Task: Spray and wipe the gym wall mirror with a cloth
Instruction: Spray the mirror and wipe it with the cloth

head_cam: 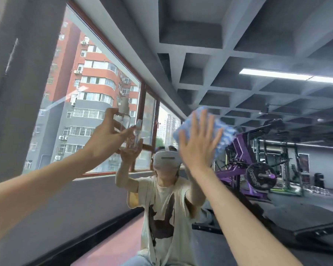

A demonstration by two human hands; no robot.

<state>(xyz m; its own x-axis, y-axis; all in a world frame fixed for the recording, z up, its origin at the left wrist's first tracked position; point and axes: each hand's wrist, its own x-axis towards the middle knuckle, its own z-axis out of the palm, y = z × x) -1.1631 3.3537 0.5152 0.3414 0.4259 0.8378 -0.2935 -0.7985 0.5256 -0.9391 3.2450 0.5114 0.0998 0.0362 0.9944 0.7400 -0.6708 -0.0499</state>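
The wall mirror (248,45) fills nearly the whole view and reflects me, the window and the gym. My right hand (197,143) lies flat with fingers spread, pressing a blue and white cloth (219,131) against the glass at centre right. My left hand (108,138) is raised at centre left and grips a clear spray bottle (123,120), upright, close to the glass. The bottle's reflection stands just to its right.
A grey pillar (17,83) borders the mirror on the left. Reflected in the glass are a large window with red apartment blocks, a person in a white headset and beige shirt, purple weight machines (242,169) and a grey coffered ceiling.
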